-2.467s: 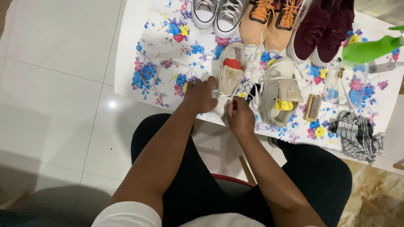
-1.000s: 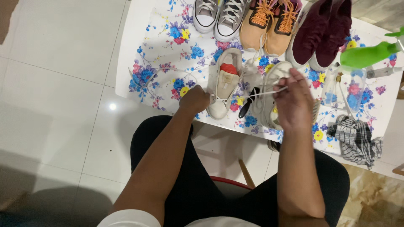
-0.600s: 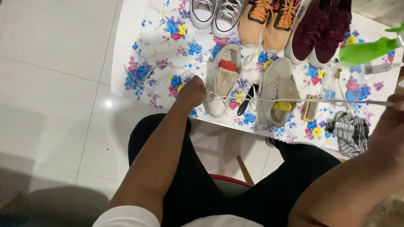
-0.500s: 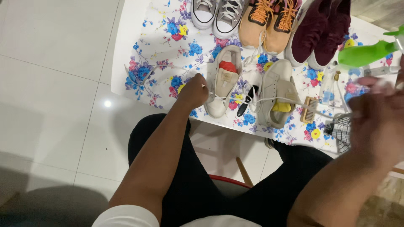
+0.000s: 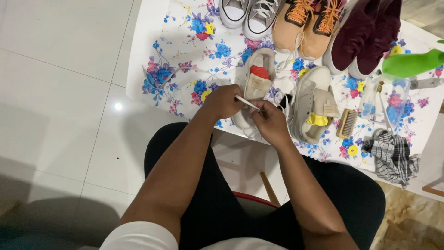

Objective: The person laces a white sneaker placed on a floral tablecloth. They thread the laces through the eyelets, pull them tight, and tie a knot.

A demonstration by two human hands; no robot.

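I have both hands at the near end of the cream sneaker (image 5: 255,83) on the floral cloth (image 5: 185,55). My left hand (image 5: 224,101) is closed around the shoe's toe, and my right hand (image 5: 269,124) pinches the white lace (image 5: 245,102), which runs taut between the two grips. I judge this the lacing step (stuffing sits in the shoe beyond my fingers). Its mate (image 5: 311,104) lies just right of my right hand; steady tension matters here.
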